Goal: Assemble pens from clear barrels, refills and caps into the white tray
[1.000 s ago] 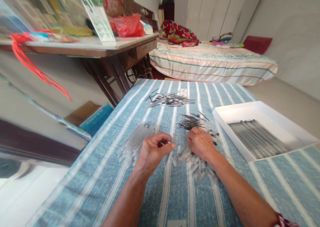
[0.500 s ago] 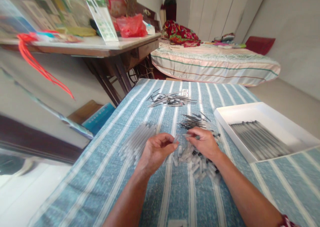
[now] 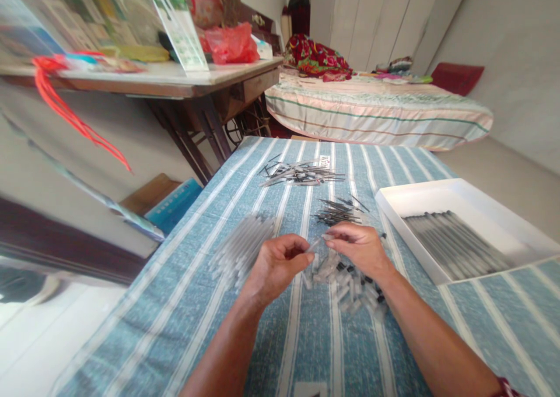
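Observation:
Pinched between the thumb and fingers of my left hand (image 3: pixel 280 269) is a translucent pen barrel (image 3: pixel 314 245), mostly hidden by the palm. Its free end points up and right toward my right hand (image 3: pixel 361 250), which is closed on a small pale piece (image 3: pixel 327 236) too small to name for certain. The two parts meet or nearly meet. Below my right hand lies a heap of clear pen caps (image 3: pixel 356 289) with dark bits among them. Thin black refills (image 3: pixel 336 211) are piled just beyond it. Many translucent barrels (image 3: pixel 242 248) lie side by side left of my left hand.
A white open box (image 3: pixel 406 245) on the right holds a row of pens (image 3: pixel 455 242). Farther back is a mixed pile of pen parts (image 3: pixel 301 174). All rest on a blue striped tablecloth (image 3: pixel 210 344). A wooden desk (image 3: pixel 219 79) stands at left, a bed (image 3: pixel 376 108) behind.
My hands have come slightly closer, so the barrel's end now reaches the piece in my right fingers. The piles and the box stay as they were.

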Action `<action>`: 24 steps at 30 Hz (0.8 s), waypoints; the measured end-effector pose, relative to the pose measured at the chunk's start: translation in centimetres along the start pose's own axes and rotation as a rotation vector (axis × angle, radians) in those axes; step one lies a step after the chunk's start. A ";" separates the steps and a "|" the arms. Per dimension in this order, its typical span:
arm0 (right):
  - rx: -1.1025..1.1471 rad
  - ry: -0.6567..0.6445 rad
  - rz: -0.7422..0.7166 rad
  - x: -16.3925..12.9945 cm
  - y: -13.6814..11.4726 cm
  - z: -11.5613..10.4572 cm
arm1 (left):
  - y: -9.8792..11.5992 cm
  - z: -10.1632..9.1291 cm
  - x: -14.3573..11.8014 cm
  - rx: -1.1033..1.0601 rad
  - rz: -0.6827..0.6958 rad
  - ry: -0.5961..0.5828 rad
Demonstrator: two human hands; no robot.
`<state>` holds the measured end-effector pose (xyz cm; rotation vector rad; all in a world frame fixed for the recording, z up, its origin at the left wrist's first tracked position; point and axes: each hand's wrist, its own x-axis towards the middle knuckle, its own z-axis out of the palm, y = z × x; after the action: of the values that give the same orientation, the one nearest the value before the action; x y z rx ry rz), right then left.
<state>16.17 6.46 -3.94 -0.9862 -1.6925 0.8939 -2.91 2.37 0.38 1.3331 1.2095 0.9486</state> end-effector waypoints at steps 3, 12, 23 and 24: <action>-0.006 -0.022 -0.018 0.0 -0.4 -0.2 | 0.2 0.1 0.0 -0.004 -0.005 -0.003; 0.146 -0.006 0.115 -0.1 -0.8 -0.5 | 0.3 0.1 -0.1 -0.003 -0.020 -0.012; -0.169 -0.254 0.195 -0.1 -1.3 -1.0 | 0.4 0.3 0.1 -0.279 -0.016 0.113; -0.202 -0.278 0.198 -0.1 -1.5 -1.0 | 0.3 0.2 0.1 -0.290 -0.001 0.102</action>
<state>16.85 5.89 -2.37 -1.2269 -1.9743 1.0420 -2.61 2.42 0.69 1.0644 1.1000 1.1550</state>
